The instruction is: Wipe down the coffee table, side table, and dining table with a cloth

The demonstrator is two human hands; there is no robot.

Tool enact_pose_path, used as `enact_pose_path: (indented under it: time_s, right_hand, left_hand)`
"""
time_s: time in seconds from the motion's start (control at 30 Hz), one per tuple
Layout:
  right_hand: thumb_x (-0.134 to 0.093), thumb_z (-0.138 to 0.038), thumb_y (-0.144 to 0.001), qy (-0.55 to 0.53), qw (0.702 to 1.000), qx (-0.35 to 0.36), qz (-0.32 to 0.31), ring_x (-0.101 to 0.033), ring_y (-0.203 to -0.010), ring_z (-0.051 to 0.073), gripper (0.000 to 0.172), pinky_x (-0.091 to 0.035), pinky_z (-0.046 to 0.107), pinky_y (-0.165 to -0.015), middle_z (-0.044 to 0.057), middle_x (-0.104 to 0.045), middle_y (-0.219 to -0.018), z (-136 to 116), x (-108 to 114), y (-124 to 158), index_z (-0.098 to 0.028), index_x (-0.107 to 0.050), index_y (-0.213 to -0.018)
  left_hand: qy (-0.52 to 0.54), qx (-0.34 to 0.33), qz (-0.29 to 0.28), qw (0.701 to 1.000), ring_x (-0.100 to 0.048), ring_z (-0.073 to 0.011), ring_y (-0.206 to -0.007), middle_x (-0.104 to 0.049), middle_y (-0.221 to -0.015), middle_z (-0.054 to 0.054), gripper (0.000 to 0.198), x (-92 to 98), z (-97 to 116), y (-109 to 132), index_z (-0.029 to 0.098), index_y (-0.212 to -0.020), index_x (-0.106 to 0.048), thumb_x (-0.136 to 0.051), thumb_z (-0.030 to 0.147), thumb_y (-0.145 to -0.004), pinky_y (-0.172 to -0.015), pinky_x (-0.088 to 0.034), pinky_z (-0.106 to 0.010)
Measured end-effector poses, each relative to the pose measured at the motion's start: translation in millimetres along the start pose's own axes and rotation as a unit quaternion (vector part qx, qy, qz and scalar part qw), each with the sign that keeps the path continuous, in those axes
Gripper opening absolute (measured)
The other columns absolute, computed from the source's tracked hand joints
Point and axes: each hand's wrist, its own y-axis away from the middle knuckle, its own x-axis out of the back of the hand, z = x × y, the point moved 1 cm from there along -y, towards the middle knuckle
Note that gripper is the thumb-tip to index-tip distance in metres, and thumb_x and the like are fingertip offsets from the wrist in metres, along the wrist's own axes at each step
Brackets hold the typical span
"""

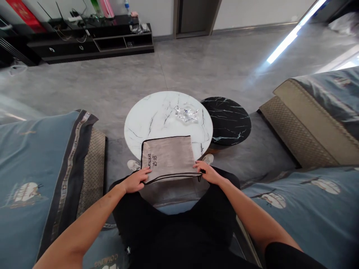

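Note:
A folded taupe microfibre cloth (168, 158) with black piped edges and dark printed lettering lies over the near edge of a round white marble table (158, 119). My left hand (136, 180) grips the cloth's near left corner. My right hand (209, 172) holds its near right corner, with the fingers over the black edge. A clear glass dish (186, 114) stands on the white tabletop, beyond the cloth.
A lower round black marble table (228, 121) adjoins the white one on the right. Blue-covered sofas (33, 168) flank me on both sides. White shoes (134, 165) show below the cloth. A black TV cabinet (89, 43) stands against the far wall, beyond a grey tiled floor (213, 71).

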Motion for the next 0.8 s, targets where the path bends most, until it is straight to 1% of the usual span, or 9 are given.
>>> enact_pose_path:
  time_s: [0.07, 0.1, 0.2, 0.27, 0.33, 0.43, 0.5, 0.63, 0.8]
  right_hand:
    - [-0.066, -0.022, -0.076, -0.032, 0.999, 0.008, -0.008, -0.052, -0.156, 0.037, 0.011, -0.043, 0.062, -0.125, 0.01, -0.08, -0.13, -8.8, 3.0, 6.4, -0.028, -0.06, -0.082]
    - [-0.066, -0.024, -0.08, -0.045, 0.999, -0.002, -0.005, -0.056, -0.151, 0.037, 0.01, -0.046, 0.061, -0.122, 0.01, -0.08, -0.127, -12.7, 4.7, 8.3, -0.028, -0.058, -0.085]
    - [-0.066, -0.039, -0.091, -0.045, 0.997, -0.048, 0.046, -0.073, -0.101, 0.031, 0.013, -0.058, 0.048, -0.092, 0.006, -0.076, -0.094, -21.2, 10.2, 2.8, -0.03, -0.059, -0.097]
    - [-0.066, -0.047, -0.093, -0.017, 0.992, -0.061, 0.108, -0.062, -0.073, 0.025, 0.022, -0.054, 0.042, -0.075, 0.001, -0.063, -0.076, -24.6, 14.2, -14.7, -0.03, -0.062, -0.105]
    - [-0.068, -0.052, -0.091, -0.011, 0.983, -0.062, 0.174, -0.054, -0.067, 0.022, 0.029, -0.05, 0.039, -0.07, -0.002, -0.054, -0.07, -26.1, 18.5, -44.0, -0.03, -0.063, -0.109]
    - [-0.063, -0.054, -0.091, -0.056, 0.964, -0.099, 0.24, -0.054, -0.07, 0.022, 0.03, -0.049, 0.036, -0.066, -0.002, -0.055, -0.072, -23.8, 23.0, -100.6, -0.029, -0.058, -0.106]
    - [-0.062, -0.051, -0.088, -0.079, 0.957, -0.133, 0.245, -0.056, -0.068, 0.021, 0.03, -0.048, 0.034, -0.061, -0.002, -0.059, -0.074, -19.7, 23.1, -135.6, -0.028, -0.056, -0.106]
    - [-0.067, -0.037, -0.074, -0.079, 0.956, -0.161, 0.232, -0.054, -0.062, 0.019, 0.038, -0.043, 0.031, -0.055, -0.002, -0.063, -0.077, -7.8, 18.8, -171.4, -0.027, -0.058, -0.109]
    - [-0.061, -0.029, -0.068, -0.043, 0.947, -0.157, 0.277, -0.053, -0.067, 0.02, 0.038, -0.046, 0.032, -0.064, -0.003, -0.059, -0.076, 5.1, 12.7, -169.0, -0.027, -0.059, -0.106]
  left_hand:
    - [0.069, 0.049, 0.026, 0.996, -0.045, -0.0337, -0.164, -0.063, -0.166, -0.01, 0.015, 8.8, 1.8, 2.2, 0.026, -0.084, -0.059, -0.057, 0.014, -0.075, -0.132, -0.04, -0.053]
    - [0.107, 0.076, 0.043, 0.99, -0.052, -0.0337, -0.157, -0.069, -0.159, -0.009, 0.013, 14.3, 2.0, 2.8, 0.026, -0.085, -0.058, -0.056, 0.017, -0.075, -0.128, -0.044, -0.051]
    - [0.192, 0.146, 0.09, 0.966, -0.071, -0.0327, -0.122, -0.082, -0.119, -0.007, 0.011, 32.4, -1.1, 0.3, 0.027, -0.086, -0.061, -0.056, 0.029, -0.076, -0.108, -0.056, -0.045]
    - [0.226, 0.17, 0.121, 0.951, -0.07, -0.0284, -0.097, -0.075, -0.092, -0.003, 0.014, 45.2, -6.1, -8.4, 0.026, -0.084, -0.063, -0.057, 0.035, -0.076, -0.089, -0.057, -0.039]
    - [0.274, 0.193, 0.18, 0.925, -0.063, -0.0241, -0.082, -0.065, -0.08, 0.0, 0.018, 58.3, -13.4, -24.9, 0.026, -0.085, -0.064, -0.059, 0.038, -0.074, -0.076, -0.052, -0.035]
    - [0.344, 0.233, 0.297, 0.859, -0.061, -0.021, -0.078, -0.064, -0.084, 0.001, 0.033, 75.4, -27.6, -59.9, 0.025, -0.097, -0.063, -0.063, 0.047, -0.073, -0.07, -0.049, -0.031]
    - [0.35, 0.255, 0.339, 0.835, -0.062, -0.0204, -0.078, -0.067, -0.088, 0.0, 0.044, 81.8, -38.7, -83.3, 0.024, -0.105, -0.062, -0.066, 0.055, -0.075, -0.069, -0.048, -0.03]
    - [0.308, 0.267, 0.364, 0.837, -0.065, -0.0212, -0.084, -0.071, -0.096, -0.003, 0.051, 81.3, -61.1, -109.2, 0.022, -0.111, -0.062, -0.073, 0.054, -0.072, -0.076, -0.051, -0.032]
    - [0.252, 0.252, 0.409, 0.84, -0.067, -0.0233, -0.102, -0.073, -0.108, -0.006, 0.042, 75.7, -76.6, -112.1, 0.023, -0.113, -0.062, -0.064, 0.052, -0.082, -0.089, -0.054, -0.034]
